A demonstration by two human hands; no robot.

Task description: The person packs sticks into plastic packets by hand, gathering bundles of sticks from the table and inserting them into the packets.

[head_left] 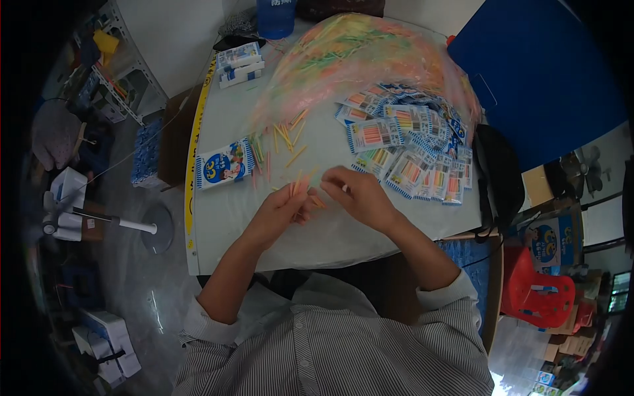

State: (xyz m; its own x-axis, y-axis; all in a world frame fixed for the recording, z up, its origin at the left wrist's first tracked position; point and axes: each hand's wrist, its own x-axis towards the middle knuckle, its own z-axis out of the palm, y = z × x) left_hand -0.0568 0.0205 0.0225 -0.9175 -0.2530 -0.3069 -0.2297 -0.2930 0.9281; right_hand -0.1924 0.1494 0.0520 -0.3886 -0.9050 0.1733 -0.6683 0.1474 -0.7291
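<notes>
My left hand [285, 206] is closed around a small bunch of thin pink and yellow sticks [297, 187], their ends poking up past the fingers. Just to its right, my right hand [360, 198] has its fingers curled towards the bunch; whether something small is pinched in them is hidden. Loose yellow sticks [296, 156] lie on the table [231, 231] beyond both hands. On the left is a blue and white printed packet [224, 164], with green and pink sticks beside its right end. A pile of filled clear-windowed packets [376, 134] lies to the right.
A large clear bag of coloured sticks [363, 56] covers the table's far side. Stacked packets [240, 64] and a blue container [275, 18] stand at the back left. A blue panel [541, 66] borders the right, above a black bag [498, 175]. A red chair [538, 290] is at lower right.
</notes>
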